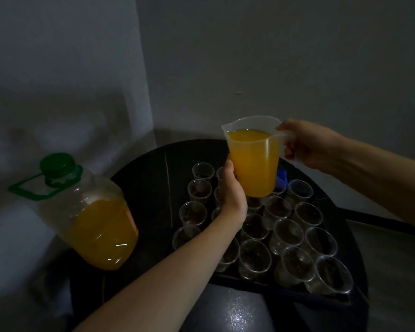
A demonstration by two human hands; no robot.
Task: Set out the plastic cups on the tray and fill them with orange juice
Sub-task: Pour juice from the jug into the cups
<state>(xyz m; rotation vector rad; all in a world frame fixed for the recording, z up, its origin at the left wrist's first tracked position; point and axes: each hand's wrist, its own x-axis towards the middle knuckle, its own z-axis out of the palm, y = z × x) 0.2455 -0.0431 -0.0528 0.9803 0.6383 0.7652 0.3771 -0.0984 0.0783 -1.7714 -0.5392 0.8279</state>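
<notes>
Over the far rows of the tray [249, 283] I hold the jug [253, 161] upright and nearly full of juice. My right hand [307, 144] has its fingers [289, 152] curled round the handle, and my left hand [233, 195] cups the lower wall, thumb on the near side, the rest hidden behind. Every one of the cups [254, 257] that I can see looks empty, so I judge pouring comes next: I would bring the spout low over one cup and tip slowly, left hand steadying, since these light, closely packed cups could topple or overflow.
</notes>
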